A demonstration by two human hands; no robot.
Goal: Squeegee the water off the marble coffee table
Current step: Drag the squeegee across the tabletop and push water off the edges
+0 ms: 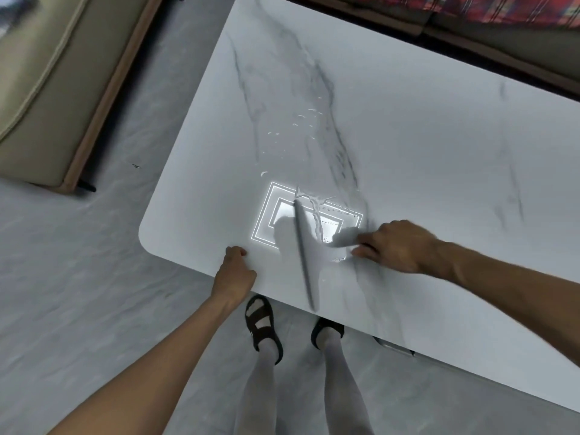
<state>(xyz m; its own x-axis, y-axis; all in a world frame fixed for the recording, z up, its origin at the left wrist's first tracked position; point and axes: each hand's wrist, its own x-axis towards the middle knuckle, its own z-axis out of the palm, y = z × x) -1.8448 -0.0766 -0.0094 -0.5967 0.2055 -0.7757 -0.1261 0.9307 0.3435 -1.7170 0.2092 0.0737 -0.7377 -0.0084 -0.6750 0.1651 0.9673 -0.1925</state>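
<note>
Head view: the right grip (398, 246) clasps the squeegee (306, 262), blade down on the marble desk (423, 146) at lower centre, water (317, 215) pooled beside it. The left grip (235, 271) sits curled on the desk's near edge; whether it clamps the edge, I cannot tell.

beige cushioned seat (47, 89) seen at 10 o'clock | red plaid fabric (502, 7) seen at 1 o'clock | black sandals (262, 324) worn on grey floor (78, 277) at 6 o'clock
</note>
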